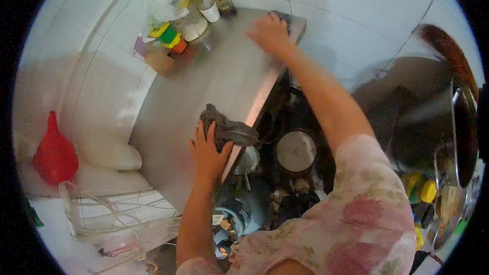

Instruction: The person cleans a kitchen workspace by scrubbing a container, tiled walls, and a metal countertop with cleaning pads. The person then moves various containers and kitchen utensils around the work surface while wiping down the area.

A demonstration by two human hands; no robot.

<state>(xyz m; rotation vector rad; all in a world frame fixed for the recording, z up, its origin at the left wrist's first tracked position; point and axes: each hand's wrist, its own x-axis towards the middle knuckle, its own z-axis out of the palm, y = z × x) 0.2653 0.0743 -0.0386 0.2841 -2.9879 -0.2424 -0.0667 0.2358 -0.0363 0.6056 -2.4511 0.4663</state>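
Note:
A crumpled grey cloth (229,131) lies near the front edge of the metal countertop (219,76). My left hand (208,153) is on it, fingers over its near side and the thumb toward the edge. At the counter's far right end, my right hand (270,33) reaches out with its fingers on a small dark grey wad (281,19). That wad is partly hidden by the fingers, and I cannot tell whether it is a scouring pad or another cloth.
Along the wall stand a white cup (210,12), a green and yellow container (165,34) and a plastic bag (168,2). A red funnel-shaped object (55,153) is at left. Below the counter are a round pan (296,151) and blue containers (249,214). A large pot (423,117) stands right.

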